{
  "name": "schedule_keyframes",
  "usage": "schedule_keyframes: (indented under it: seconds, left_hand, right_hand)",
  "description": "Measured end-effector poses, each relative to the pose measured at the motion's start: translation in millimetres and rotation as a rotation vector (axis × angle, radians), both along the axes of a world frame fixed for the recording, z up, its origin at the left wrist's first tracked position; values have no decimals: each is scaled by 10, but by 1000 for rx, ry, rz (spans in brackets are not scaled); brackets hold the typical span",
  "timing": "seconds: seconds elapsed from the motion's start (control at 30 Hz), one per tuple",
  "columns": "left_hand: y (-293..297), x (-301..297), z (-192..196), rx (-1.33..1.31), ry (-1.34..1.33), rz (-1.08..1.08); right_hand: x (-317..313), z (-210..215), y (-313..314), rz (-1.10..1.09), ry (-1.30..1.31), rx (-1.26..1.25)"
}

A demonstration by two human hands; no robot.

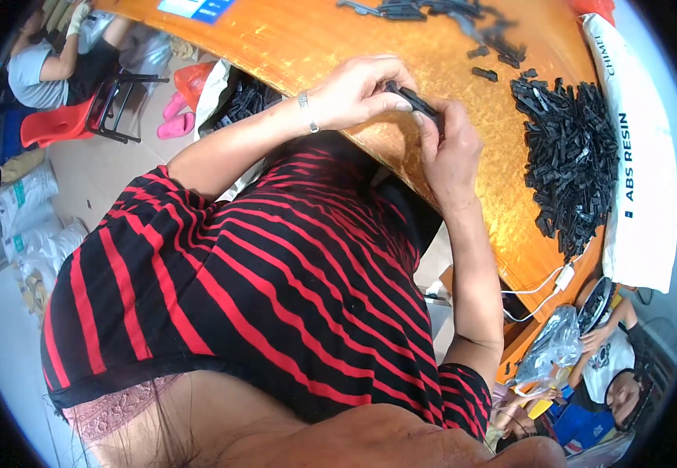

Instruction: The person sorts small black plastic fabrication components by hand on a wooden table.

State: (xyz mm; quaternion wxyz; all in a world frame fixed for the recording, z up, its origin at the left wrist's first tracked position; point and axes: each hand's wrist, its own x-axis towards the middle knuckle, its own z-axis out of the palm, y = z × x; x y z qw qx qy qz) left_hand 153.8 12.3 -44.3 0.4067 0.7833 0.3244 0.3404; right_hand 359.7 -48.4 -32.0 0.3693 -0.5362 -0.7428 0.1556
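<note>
My left hand [362, 92], with a metal band at its wrist, is closed on a small, narrow black plastic part [410, 97]. The thumb and fingers of my right hand [454, 144] pinch the same part from the other side, just above the table's near edge. Fingers cover much of it, so its full shape is hidden. To the right of my hands lies a big heap of similar black plastic parts [568, 160] on the orange-brown wooden table [299, 48]. More loose black parts [432, 9] are scattered at the far side.
A white sack [643, 156] lines the heap's right side. An open bag of black parts [243, 103] stands below the table edge. A white cable [563, 278] hangs at the right. A person sits by a red chair [61, 123] at left; other people are at lower right.
</note>
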Motion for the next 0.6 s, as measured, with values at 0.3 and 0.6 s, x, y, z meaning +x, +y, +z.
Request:
schedule_keyframes:
  seconds: [0.3,0.6]
  left_hand:
    - [107,2,-139,-264,-142,25]
    - [49,11,-118,-330,-170,-68]
  right_hand:
    - [64,3,123,7,912,-752]
    - [137,-147,204,40,803,-858]
